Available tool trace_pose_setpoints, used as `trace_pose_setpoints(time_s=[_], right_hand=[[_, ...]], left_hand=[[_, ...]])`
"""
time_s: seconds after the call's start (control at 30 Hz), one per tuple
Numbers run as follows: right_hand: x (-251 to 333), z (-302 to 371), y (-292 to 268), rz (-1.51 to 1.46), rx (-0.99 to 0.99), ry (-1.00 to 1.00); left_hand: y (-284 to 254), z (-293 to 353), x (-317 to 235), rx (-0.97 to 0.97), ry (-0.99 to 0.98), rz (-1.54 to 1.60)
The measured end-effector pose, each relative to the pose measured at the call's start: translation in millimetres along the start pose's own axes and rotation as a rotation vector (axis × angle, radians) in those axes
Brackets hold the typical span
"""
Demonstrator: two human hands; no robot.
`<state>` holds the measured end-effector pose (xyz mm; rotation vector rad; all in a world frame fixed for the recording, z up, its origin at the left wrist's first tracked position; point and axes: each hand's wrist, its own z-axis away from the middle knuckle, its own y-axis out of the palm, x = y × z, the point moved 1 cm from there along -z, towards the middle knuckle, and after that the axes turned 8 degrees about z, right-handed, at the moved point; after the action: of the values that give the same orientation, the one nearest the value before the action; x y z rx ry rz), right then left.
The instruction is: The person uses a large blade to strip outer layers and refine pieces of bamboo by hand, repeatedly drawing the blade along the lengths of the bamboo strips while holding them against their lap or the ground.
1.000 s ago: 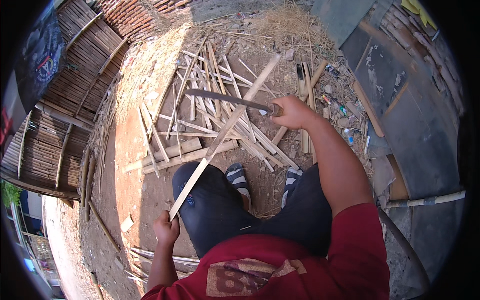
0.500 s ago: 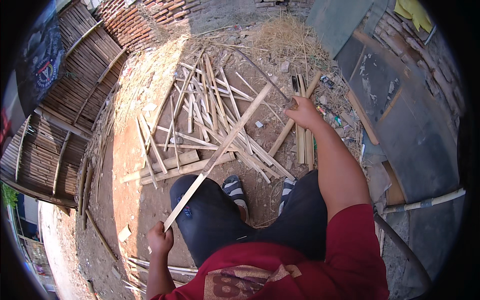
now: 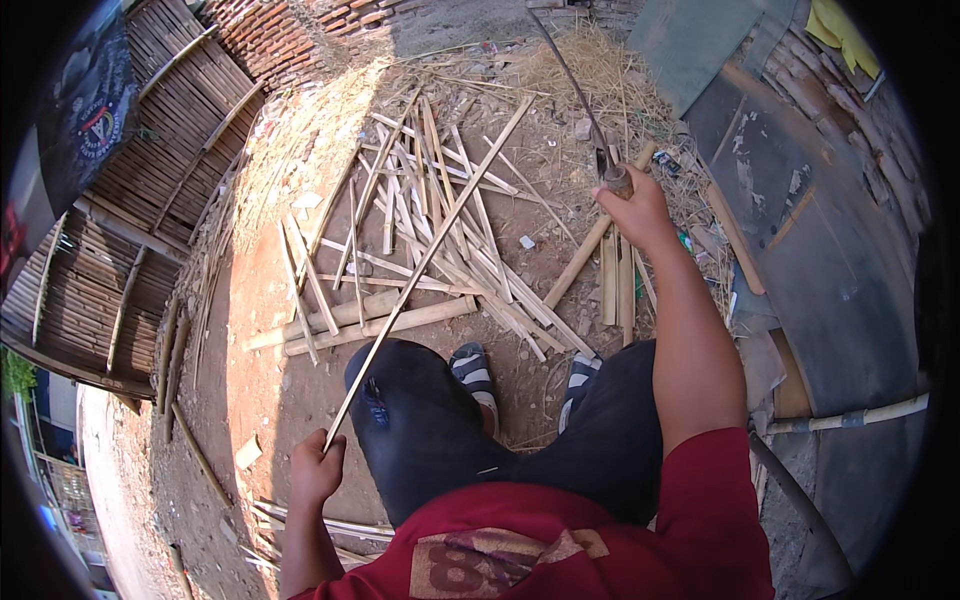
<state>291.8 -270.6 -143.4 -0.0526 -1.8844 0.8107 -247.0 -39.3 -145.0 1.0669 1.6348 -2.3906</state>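
My left hand (image 3: 318, 470) is closed on the near end of a long bamboo strip (image 3: 434, 250). The strip slants up to the right past my knee, its narrow edge facing up. In my right hand (image 3: 638, 210), a long thin-bladed knife (image 3: 573, 80) is gripped by its thick wooden handle (image 3: 618, 181). Its dark blade points away from me, apart from the strip's far end. Beneath the strip lies a loose pile of split bamboo strips (image 3: 440, 200) on the dirt.
Two thick bamboo poles (image 3: 400, 322) lie before my feet. Bamboo pieces (image 3: 610, 280) lie under my right forearm. Slatted bamboo panels (image 3: 150, 190) stand at the left, dark boards (image 3: 830, 260) at the right. Straw (image 3: 590, 70) and a brick wall (image 3: 290, 35) are at the back.
My right hand has moved right and slightly farther away, and the knife has swung from slanting left to pointing more away. The bamboo strip has turned from its flat face to its edge.
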Motion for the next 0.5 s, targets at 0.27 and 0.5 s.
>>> trace_pose_setpoints(time_s=[0.27,0.5], right_hand=[[117.5,72.4,52.7,0.415,0.388,-0.700],[76.8,35.1,33.1,0.329,0.251,-0.348]], left_hand=[[18.0,-15.8,-69.9,0.227,0.025,0.437],[32.1,-16.1,-98.0,0.062,0.135,0.237]])
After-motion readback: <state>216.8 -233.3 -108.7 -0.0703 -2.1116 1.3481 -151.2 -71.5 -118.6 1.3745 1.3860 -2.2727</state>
